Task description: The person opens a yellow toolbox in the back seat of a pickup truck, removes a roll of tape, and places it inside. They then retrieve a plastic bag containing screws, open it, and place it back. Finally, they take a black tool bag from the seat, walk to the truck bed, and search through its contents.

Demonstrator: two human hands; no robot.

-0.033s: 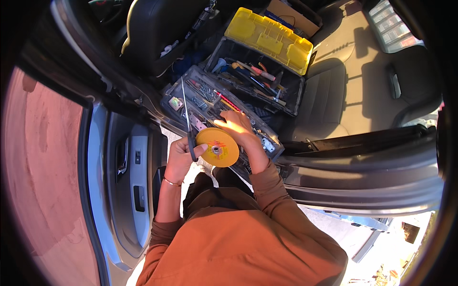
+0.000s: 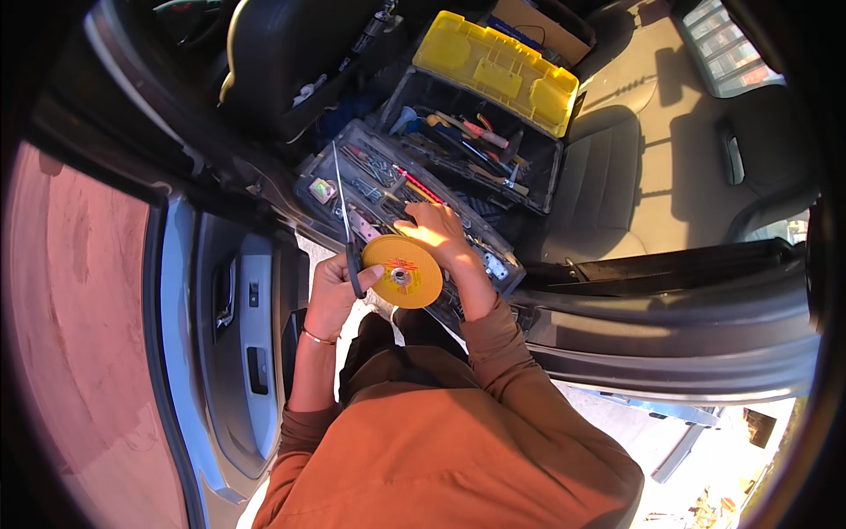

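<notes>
My left hand (image 2: 333, 286) is closed round a yellow abrasive disc (image 2: 419, 275), its thumb lying on the face near the metal-ringed centre hole. The same hand grips a long thin tool with a black handle (image 2: 354, 269) and a pale narrow shaft pointing away from me. Beyond the disc, my right hand (image 2: 438, 234) reaches into a clear compartmented organizer tray (image 2: 304, 189). Its fingers and thumb are bent together over small parts; what lies between the fingertips I cannot make out. Screws, a red stick-like item (image 2: 418, 185) and other small hardware fill the tray's compartments.
Behind the tray stands a black toolbox (image 2: 546, 189) full of hand tools, its yellow lid (image 2: 493, 70) raised. A car seat (image 2: 608, 167) is to the right. An open car door (image 2: 238, 353) stands on the left, and a cardboard box (image 2: 551, 26) sits at the back.
</notes>
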